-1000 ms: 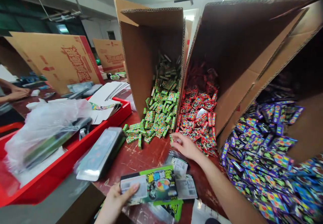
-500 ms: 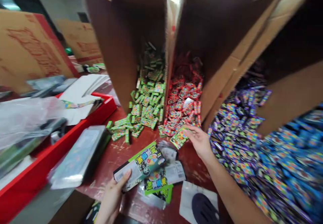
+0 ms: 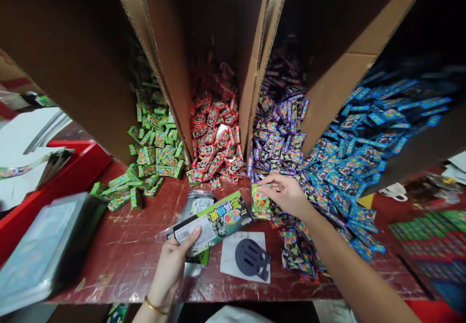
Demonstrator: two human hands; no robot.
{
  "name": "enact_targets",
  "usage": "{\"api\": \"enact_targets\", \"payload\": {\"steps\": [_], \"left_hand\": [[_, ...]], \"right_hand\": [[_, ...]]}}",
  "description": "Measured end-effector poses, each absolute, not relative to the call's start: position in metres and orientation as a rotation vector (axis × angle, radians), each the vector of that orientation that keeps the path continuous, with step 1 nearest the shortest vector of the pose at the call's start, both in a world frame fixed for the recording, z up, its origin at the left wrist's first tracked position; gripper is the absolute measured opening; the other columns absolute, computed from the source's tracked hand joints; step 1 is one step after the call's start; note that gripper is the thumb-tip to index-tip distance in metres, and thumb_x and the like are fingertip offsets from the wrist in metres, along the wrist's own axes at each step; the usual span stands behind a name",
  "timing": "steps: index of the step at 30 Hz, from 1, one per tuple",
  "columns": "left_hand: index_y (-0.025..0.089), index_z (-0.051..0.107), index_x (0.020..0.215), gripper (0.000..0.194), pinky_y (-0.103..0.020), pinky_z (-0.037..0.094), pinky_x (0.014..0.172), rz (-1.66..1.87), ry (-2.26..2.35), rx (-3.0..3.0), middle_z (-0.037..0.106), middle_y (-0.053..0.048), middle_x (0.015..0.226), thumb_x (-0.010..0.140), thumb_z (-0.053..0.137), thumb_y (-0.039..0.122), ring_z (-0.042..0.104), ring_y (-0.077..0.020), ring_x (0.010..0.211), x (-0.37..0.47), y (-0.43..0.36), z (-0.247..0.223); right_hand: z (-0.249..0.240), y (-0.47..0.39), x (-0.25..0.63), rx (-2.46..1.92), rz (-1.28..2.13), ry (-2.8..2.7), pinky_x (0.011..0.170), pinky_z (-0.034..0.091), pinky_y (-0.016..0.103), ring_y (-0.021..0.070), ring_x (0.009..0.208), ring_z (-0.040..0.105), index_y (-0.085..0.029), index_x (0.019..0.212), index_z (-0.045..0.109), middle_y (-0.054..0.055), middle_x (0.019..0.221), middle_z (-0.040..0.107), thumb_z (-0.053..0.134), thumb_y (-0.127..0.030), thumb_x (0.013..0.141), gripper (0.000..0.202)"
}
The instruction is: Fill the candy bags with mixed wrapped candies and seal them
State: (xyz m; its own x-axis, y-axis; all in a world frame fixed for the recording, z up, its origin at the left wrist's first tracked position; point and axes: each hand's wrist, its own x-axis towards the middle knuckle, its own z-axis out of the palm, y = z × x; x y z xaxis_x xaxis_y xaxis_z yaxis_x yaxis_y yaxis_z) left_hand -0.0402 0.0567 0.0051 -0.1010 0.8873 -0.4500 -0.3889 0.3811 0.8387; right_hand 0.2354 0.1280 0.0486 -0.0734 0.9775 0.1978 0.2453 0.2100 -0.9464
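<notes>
My left hand (image 3: 174, 260), wearing a gold bangle, is closed on a flat printed packet (image 3: 225, 216) with a green edge, colourful characters and a white label. The thumb lies over the label. In my right hand (image 3: 287, 194) a small green candy packet (image 3: 260, 202) is pinched between thumb and fingers, just right of the larger packet. Beneath the larger packet are clear plastic bags (image 3: 198, 201), partly hidden. A dark round slotted piece (image 3: 251, 257) rests on a white sheet (image 3: 227, 255) near the table's front edge.
Cardboard dividers (image 3: 174, 66) separate piles of green packets (image 3: 156, 143), red packets (image 3: 214, 138), purple packets (image 3: 278, 134) and blue packets (image 3: 349, 163). Mixed packets (image 3: 296, 250) lie near my right forearm. At left are a red tray (image 3: 91, 160) and a plastic-wrapped stack (image 3: 40, 250).
The view has turned right, bringing more blue packets into sight. My right hand has moved right with the small green packet, from before the red pile to the purple one. My left hand keeps its packet.
</notes>
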Motion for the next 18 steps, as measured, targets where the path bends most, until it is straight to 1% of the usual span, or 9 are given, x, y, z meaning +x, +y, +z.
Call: {"api": "enact_targets", "payload": {"steps": [2, 6, 8, 11, 13, 14, 16, 18], "left_hand": [[0.009, 0.073, 0.081, 0.036, -0.031, 0.056, 0.075, 1.157, 1.245, 0.525, 0.075, -0.009, 0.077, 0.053, 0.084, 0.030, 0.070, -0.0237, 0.074, -0.032, 0.055, 0.003], [0.009, 0.073, 0.076, 0.034, -0.026, 0.055, 0.071, 1.094, 1.270, 0.545, 0.074, -0.009, 0.077, 0.053, 0.084, 0.030, 0.070, -0.0219, 0.074, -0.020, 0.051, -0.005], [0.008, 0.073, 0.076, 0.033, -0.025, 0.055, 0.070, 1.075, 1.290, 0.580, 0.074, -0.010, 0.079, 0.054, 0.083, 0.031, 0.069, -0.0216, 0.075, -0.017, 0.050, -0.010], [0.008, 0.072, 0.077, 0.035, -0.027, 0.054, 0.070, 1.050, 1.312, 0.629, 0.074, -0.011, 0.081, 0.054, 0.083, 0.033, 0.069, -0.0229, 0.077, -0.016, 0.050, -0.013], [0.008, 0.072, 0.076, 0.036, -0.028, 0.055, 0.070, 1.049, 1.318, 0.647, 0.074, -0.011, 0.080, 0.054, 0.083, 0.034, 0.069, -0.0236, 0.077, -0.016, 0.051, -0.012], [0.008, 0.072, 0.075, 0.035, -0.029, 0.054, 0.070, 1.053, 1.319, 0.648, 0.073, -0.011, 0.079, 0.054, 0.083, 0.033, 0.069, -0.0236, 0.077, -0.015, 0.052, -0.011], [0.008, 0.072, 0.073, 0.034, -0.029, 0.054, 0.072, 1.061, 1.302, 0.629, 0.073, -0.011, 0.078, 0.055, 0.083, 0.034, 0.069, -0.0230, 0.075, -0.013, 0.052, -0.008], [0.008, 0.072, 0.076, 0.034, -0.029, 0.054, 0.075, 1.067, 1.268, 0.586, 0.074, -0.010, 0.077, 0.055, 0.082, 0.034, 0.069, -0.0226, 0.075, -0.008, 0.049, -0.006]], "right_hand": [[0.045, 0.123, 0.240, -1.230, 0.963, -1.710, 0.042, 0.031, 0.021, 0.0073, 0.045, 0.039, -0.017, 0.078, 0.067, -0.001, 0.059, 0.057, 0.066, -0.036, 0.074, 0.019], [0.029, 0.116, 0.251, -1.146, 0.872, -1.855, 0.050, 0.034, 0.023, 0.0102, 0.058, 0.048, -0.017, 0.078, 0.069, 0.004, 0.079, 0.061, 0.063, -0.034, 0.077, 0.017], [0.017, 0.114, 0.255, -1.175, 0.905, -1.782, 0.048, 0.033, 0.023, 0.0096, 0.055, 0.046, -0.017, 0.077, 0.067, 0.003, 0.073, 0.058, 0.065, -0.036, 0.076, 0.019], [0.001, 0.113, 0.255, -1.252, 1.040, -1.573, 0.045, 0.030, 0.021, 0.0077, 0.047, 0.040, -0.016, 0.077, 0.061, -0.004, 0.058, 0.050, 0.068, -0.040, 0.071, 0.025], [-0.003, 0.111, 0.252, -1.264, 1.092, -1.495, 0.046, 0.033, 0.021, 0.0083, 0.049, 0.043, -0.017, 0.078, 0.059, -0.005, 0.056, 0.049, 0.071, -0.040, 0.068, 0.029], [-0.003, 0.110, 0.250, -1.262, 1.069, -1.482, 0.048, 0.037, 0.021, 0.0097, 0.054, 0.048, -0.017, 0.080, 0.059, -0.004, 0.061, 0.052, 0.073, -0.040, 0.065, 0.030], [-0.002, 0.104, 0.245, -1.260, 0.935, -1.468, 0.059, 0.045, 0.024, 0.0142, 0.072, 0.056, -0.018, 0.082, 0.061, 0.002, 0.080, 0.060, 0.076, -0.037, 0.063, 0.031], [-0.002, 0.094, 0.237, -1.239, 0.826, -1.445, 0.072, 0.048, 0.029, 0.0190, 0.092, 0.058, -0.019, 0.081, 0.062, 0.007, 0.101, 0.059, 0.075, -0.034, 0.065, 0.026]]}}
